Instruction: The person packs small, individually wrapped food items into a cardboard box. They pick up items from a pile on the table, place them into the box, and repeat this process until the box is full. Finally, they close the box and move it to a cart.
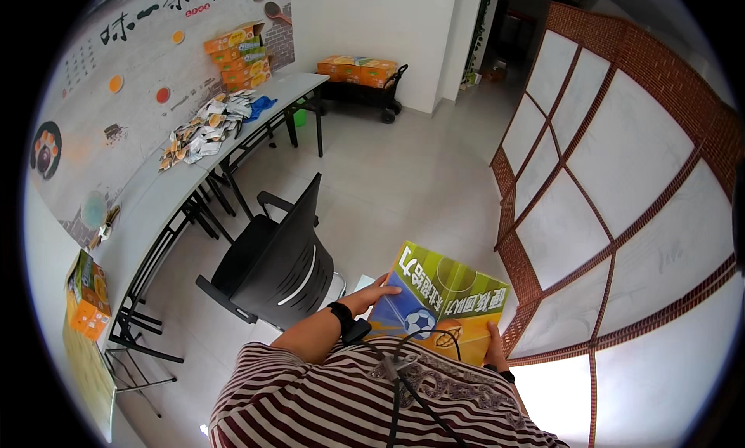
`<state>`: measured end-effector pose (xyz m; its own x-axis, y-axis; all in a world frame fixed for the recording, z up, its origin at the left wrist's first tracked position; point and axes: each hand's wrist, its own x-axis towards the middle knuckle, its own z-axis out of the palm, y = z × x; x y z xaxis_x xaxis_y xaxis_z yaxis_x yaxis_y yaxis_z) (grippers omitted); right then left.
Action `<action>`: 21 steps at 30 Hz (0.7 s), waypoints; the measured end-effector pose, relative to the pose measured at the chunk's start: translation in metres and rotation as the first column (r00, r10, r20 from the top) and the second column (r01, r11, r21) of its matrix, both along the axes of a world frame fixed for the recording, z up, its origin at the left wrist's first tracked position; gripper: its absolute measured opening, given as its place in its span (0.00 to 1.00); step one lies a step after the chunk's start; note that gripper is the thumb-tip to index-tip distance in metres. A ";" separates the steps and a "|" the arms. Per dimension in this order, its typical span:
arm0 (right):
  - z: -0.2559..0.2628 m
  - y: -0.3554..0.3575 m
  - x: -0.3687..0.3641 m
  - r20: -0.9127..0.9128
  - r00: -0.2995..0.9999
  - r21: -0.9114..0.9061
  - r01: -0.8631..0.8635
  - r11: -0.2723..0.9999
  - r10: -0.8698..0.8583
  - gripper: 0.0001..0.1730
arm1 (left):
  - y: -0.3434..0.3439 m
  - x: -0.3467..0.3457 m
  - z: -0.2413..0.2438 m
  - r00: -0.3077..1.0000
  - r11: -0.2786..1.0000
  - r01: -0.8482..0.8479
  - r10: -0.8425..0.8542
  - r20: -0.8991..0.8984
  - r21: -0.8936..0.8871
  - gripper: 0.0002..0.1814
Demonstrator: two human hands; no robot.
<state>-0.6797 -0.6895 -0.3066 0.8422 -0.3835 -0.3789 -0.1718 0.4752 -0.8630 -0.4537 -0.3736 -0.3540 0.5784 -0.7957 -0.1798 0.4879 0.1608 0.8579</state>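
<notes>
Held in front of my striped shirt is a printed cardboard box [445, 293] in green, blue and orange, with a football and a walnut pictured on it. My left hand [377, 293] grips its left edge, the thumb lying on the printed face. On the box's right edge is my right hand [495, 344], partly hidden by the box. Dark bands circle both wrists, and a black cord hangs over the lower part of the box.
A black office chair [279, 261] stands close at my left. Beyond it runs a long table [139, 215] bearing sachets [204, 130] and stacked orange boxes [238, 58]. A folding screen [559, 238] rises at the right. A loaded black cart [355, 93] stands by the far wall.
</notes>
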 end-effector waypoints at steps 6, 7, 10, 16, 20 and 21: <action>0.006 -0.034 0.068 -0.013 1.000 -0.056 -0.006 0.998 0.006 0.32 | -0.036 0.067 0.000 0.999 0.998 0.026 -0.029 -0.041 -0.052 0.46; 0.008 -0.039 0.079 -0.003 1.000 -0.074 0.000 0.997 0.000 0.33 | -0.044 0.084 -0.001 0.999 0.997 0.046 -0.048 -0.024 -0.062 0.46; 0.026 -0.052 0.117 -0.004 0.999 -0.088 0.051 0.995 -0.051 0.33 | -0.081 0.139 -0.003 0.998 0.994 0.061 -0.062 -0.006 -0.092 0.48; 0.102 0.000 0.201 -0.037 0.992 -0.130 0.117 0.985 -0.123 0.32 | -0.121 0.244 0.009 0.978 0.975 0.208 -0.210 -0.009 -0.078 0.48; 0.102 -0.011 0.254 -0.065 0.988 -0.143 0.131 0.981 -0.141 0.32 | -0.140 0.294 0.002 0.971 0.966 0.237 -0.239 -0.009 -0.108 0.49; 0.097 -0.017 0.267 -0.067 0.988 -0.143 0.126 0.982 -0.136 0.32 | -0.141 0.306 -0.001 0.972 0.963 0.230 -0.234 -0.014 -0.140 0.49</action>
<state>-0.4126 -0.7068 -0.2092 0.7520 -0.5416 -0.3759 -0.1836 0.3756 -0.9084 -0.1476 -0.5149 -0.3553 0.3708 -0.9257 -0.0746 0.5506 0.1544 0.8204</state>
